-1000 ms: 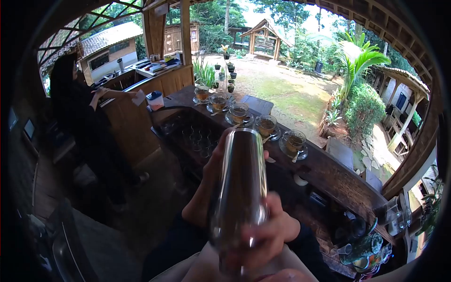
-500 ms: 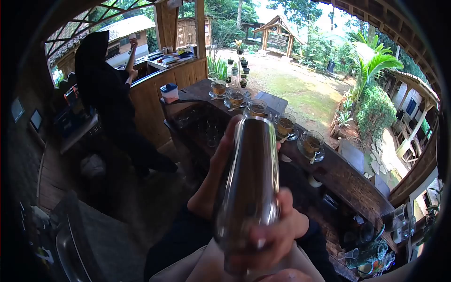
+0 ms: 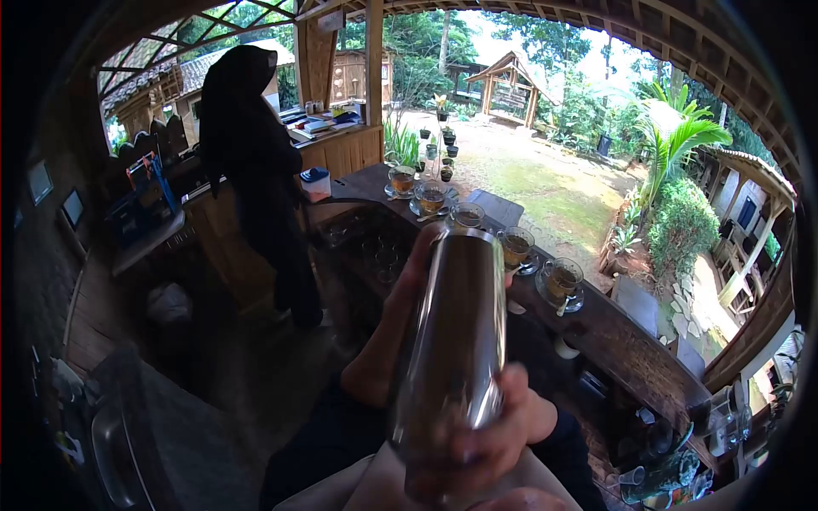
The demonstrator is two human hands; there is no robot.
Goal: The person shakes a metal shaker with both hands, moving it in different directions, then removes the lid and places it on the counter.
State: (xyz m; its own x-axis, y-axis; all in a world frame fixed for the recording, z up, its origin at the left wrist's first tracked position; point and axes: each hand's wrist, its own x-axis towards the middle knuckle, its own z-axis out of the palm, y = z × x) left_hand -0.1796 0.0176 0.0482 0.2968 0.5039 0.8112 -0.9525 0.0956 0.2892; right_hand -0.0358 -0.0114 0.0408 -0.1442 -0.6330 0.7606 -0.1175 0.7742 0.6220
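A shiny steel cocktail shaker (image 3: 463, 332) fills the middle of the view, tilted with its far end toward the counter. My left hand (image 3: 417, 264) is wrapped along its far left side, and most of those fingers are hidden behind the metal. Around the lower right of the shaker curls my right hand (image 3: 503, 426), slightly blurred. Just beyond the shaker, several glass cups of amber drink stand on saucers in a row along the dark wooden counter, including a cup (image 3: 562, 277) with a spoon on its saucer. The shaker partly covers the middle cup (image 3: 466, 215).
A person in black (image 3: 256, 170) stands at the left by a wooden desk (image 3: 341, 153). A blue-lidded container (image 3: 315, 182) sits at the counter's (image 3: 630, 341) far end. At the right are a glass jar (image 3: 728, 417) and more glassware. A metal sink (image 3: 115, 451) is lower left.
The shaker appears slightly lower in view, still in both hands. The person in black has lowered their raised arm and appears further right. The view has shifted a little.
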